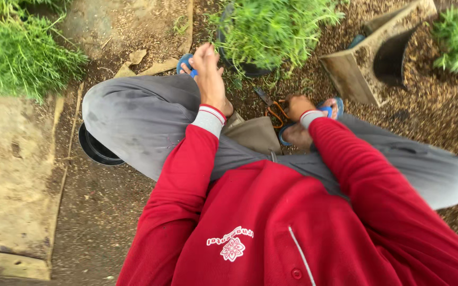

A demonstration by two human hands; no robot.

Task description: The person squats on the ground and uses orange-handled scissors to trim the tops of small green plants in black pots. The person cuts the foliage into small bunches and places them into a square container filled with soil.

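Head view: I see my left hand (209,74), fingers loosely spread, reaching the potted plant (271,26) at upper centre; right hand (296,106) grips orange-handled shears (272,107) just right of centre.

Potted plant (271,26) stands before the knees, shears (272,108) below it, trough (369,58) to its right.

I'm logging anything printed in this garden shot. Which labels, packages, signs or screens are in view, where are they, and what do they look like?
Emblem: on the chest of the red jacket, a white flower shape with a curved white line of lettering above it.
No packages, signs or screens show; the black pot by the left knee and the wooden box at upper right carry no label that I can see.
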